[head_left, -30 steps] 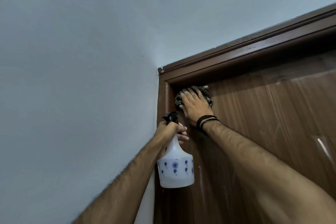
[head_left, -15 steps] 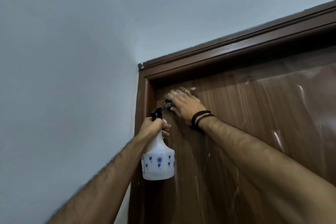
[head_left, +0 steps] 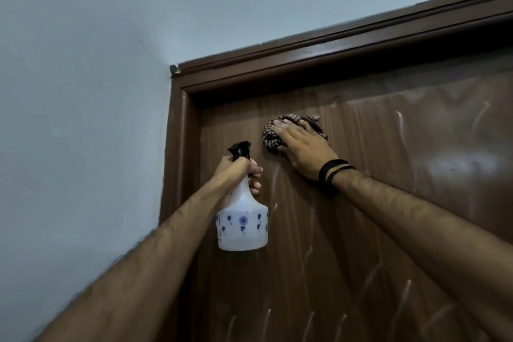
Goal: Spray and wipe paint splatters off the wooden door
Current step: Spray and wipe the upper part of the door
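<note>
Right hand wiping upper-left of door, left hand holding sprayer.

Right hand [head_left: 301, 148] lies flat, fingers extended, pressing a checked cloth [head_left: 273, 137] against the wooden door [head_left: 388, 175] just below the top of the frame [head_left: 305, 57]. Left hand [head_left: 236, 172] is curled round the neck of a white spray bottle [head_left: 242, 223], black nozzle up, held near the door's left edge. Pale streaks [head_left: 399, 125] show across the panel. Black bands [head_left: 331, 173] on right wrist.
</note>
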A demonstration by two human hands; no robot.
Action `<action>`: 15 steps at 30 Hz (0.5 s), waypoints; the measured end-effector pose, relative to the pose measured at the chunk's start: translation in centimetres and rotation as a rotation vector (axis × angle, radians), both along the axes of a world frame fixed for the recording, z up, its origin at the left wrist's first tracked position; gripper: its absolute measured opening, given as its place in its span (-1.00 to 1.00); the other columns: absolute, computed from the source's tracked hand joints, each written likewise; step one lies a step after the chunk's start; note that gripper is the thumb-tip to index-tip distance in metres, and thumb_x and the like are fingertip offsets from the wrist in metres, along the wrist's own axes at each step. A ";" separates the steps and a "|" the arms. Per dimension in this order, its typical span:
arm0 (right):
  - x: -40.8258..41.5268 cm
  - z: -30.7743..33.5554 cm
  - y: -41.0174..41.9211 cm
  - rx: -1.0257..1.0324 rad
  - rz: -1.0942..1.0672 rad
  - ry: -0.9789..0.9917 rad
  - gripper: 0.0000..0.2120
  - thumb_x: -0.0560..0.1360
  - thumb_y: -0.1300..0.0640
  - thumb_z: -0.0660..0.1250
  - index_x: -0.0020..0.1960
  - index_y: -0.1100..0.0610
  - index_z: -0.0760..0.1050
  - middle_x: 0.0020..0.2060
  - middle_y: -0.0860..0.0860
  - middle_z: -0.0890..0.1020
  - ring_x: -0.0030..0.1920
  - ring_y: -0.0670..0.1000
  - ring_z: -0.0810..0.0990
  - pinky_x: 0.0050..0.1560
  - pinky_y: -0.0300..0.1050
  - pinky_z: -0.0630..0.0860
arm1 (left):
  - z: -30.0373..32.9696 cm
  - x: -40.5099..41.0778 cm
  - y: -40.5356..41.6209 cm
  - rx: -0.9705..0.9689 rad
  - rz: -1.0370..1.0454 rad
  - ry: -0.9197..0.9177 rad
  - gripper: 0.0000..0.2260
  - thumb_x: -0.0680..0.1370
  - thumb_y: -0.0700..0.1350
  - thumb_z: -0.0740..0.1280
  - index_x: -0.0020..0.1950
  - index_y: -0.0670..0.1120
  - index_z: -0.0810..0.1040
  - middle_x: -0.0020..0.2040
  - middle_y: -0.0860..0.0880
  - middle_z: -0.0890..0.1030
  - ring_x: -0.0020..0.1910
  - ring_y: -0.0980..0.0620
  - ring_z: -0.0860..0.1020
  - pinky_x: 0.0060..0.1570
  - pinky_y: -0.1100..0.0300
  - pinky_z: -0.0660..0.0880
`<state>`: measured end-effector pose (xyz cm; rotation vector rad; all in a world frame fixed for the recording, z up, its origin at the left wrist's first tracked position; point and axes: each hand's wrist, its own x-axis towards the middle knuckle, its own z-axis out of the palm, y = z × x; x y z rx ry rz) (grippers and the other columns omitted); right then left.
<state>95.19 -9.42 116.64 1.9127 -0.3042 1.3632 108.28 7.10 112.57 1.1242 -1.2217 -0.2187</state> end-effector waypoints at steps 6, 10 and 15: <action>-3.7 -0.6 0.7 0.159 0.183 -0.429 -0.54 0.64 0.15 0.19 0.52 0.12 0.26 0.50 0.07 0.35 0.48 0.08 0.30 0.50 0.09 0.18 | -0.6 -3.8 -1.7 0.033 -0.131 -0.023 -0.92 0.50 -0.36 0.32 -0.05 -0.21 0.53 -0.22 -0.17 0.55 -0.46 0.02 0.49 -0.42 0.18 0.49; -7.8 -0.7 1.2 0.246 0.280 -0.671 -0.53 0.66 0.10 0.17 0.55 0.08 0.21 0.52 0.02 0.31 0.46 0.14 0.30 0.45 0.10 0.23 | -0.8 -6.1 -2.7 0.045 -0.250 -0.044 -0.91 0.51 -0.36 0.32 -0.06 -0.20 0.52 -0.15 -0.18 0.56 -0.46 0.03 0.50 -0.44 0.20 0.47; -13.7 -1.4 0.1 0.264 0.182 -0.730 -0.53 0.66 0.08 0.17 0.56 0.05 0.22 0.53 -0.04 0.29 0.50 0.12 0.26 0.48 0.14 0.24 | -1.3 -8.9 -4.6 0.053 -0.363 -0.010 -0.89 0.48 -0.37 0.35 -0.07 -0.19 0.51 -0.13 -0.18 0.60 -0.48 0.02 0.54 -0.45 0.20 0.44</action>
